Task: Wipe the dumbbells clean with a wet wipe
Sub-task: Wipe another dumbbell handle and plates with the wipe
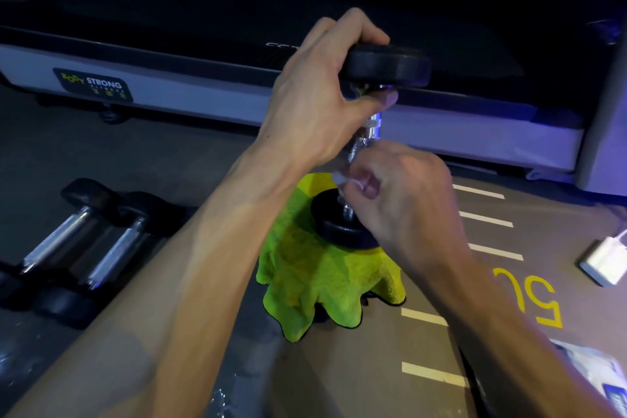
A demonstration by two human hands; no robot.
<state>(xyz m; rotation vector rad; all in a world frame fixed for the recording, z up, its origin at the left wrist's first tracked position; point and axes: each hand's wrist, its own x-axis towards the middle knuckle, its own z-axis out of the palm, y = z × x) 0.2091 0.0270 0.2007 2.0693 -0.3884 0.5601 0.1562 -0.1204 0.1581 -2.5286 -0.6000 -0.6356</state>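
Your left hand (pixel 319 95) clamps the dumbbell (pixel 368 132) top; below, your right hand (pixel 403 200) pinches the wipe (pixel 342 180) round its slick bar (heavy, keep steadying).

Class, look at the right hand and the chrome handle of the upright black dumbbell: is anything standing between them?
Only the white wet wipe, pinched in the right hand against the chrome handle of the upright black dumbbell. The left hand grips higher, under the top head, not between them.

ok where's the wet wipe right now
In the head view the wipe is pinched in the right hand, pressed on the lower handle of the upright dumbbell, just above the green cloth.
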